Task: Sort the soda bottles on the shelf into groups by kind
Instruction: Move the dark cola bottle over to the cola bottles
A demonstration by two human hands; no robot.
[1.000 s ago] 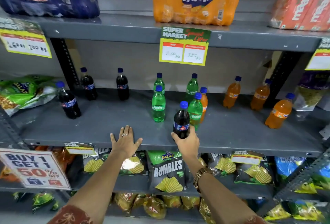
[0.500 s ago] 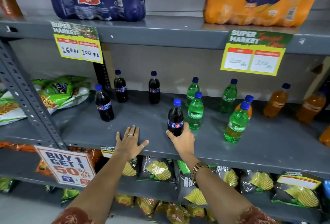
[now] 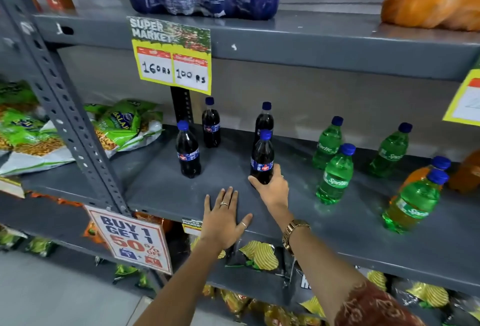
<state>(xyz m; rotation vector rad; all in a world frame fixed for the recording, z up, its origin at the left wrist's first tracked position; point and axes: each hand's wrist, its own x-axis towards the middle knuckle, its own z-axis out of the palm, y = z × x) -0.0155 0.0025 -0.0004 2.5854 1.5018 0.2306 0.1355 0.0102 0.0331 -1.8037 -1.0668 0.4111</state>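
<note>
In the head view we face a grey metal shelf (image 3: 166,190) in a shop, with snack bags on the tier below and a yellow price card (image 3: 172,65) hanging from the tier above. Our right hand (image 3: 272,188) is wrapped around the base of a dark cola bottle (image 3: 262,156), which stands upright on the shelf with its long axis vertical and its blue cap straight above the grip. Our left hand (image 3: 224,217) lies flat on the shelf's front edge with fingers spread, holding nothing, just beside the right hand on its left.

The relation that matters is where the other colas lie from the grip. One cola (image 3: 264,120) stands directly behind the held bottle, close enough to be partly hidden by it. Two more — a nearer one (image 3: 187,152) and a farther one (image 3: 211,125) — stand to the left of the grip, well apart from it. To the right of the grip are the green Sprite bottles (image 3: 335,177), and past them an orange bottle (image 3: 426,172) pressed against a green one.

We judge the held bottle now sits on the cola side of the shelf, so the coming move is a short slide left or back — the right hand alone can do it.
</note>
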